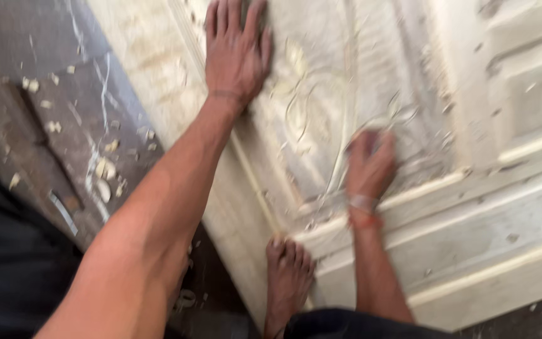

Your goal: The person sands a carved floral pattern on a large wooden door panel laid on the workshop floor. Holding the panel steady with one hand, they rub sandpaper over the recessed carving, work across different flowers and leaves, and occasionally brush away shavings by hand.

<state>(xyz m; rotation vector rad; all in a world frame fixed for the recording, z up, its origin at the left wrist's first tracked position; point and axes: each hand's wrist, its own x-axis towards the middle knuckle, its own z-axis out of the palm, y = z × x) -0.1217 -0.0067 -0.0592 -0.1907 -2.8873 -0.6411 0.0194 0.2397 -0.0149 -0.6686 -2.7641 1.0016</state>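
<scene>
Carved wooden door panel [409, 207], pale and unpainted, lay flat on the floor and filled most of the head view from the upper middle to the lower right. Its central field carried scrolling, leaf-like relief cuts, and raised mouldings framed it, with a smaller recessed square panel showing toward the upper right corner. Dust and fine shavings covered the carved area.

The left hand [236, 53] rested palm down on the upper part of the carved field, fingers spread open and flat against the wood, holding nothing. A thin band circled its wrist, and the bare forearm ran down toward the lower left of the view.

The right hand [370, 162] sat lower on the panel, at the lower edge of the carved field just above the moulding. It was blurred by motion; the fingers looked curled downward against the wood, but whether they gripped a tool or anything else could not be told. A pale band and an orange thread [365, 220] circled that wrist.

A bare foot [288, 279] pressed against the panel's near edge, toes touching the moulded border, between the two forearms.

To the left of the panel, the dark floor [7, 125] was strewn with wood chips [105, 169], lying loose and well apart from both hands. A small metal strip [64, 212] lay on the floor near the lower left, beside dark clothing at the edge of the view.
</scene>
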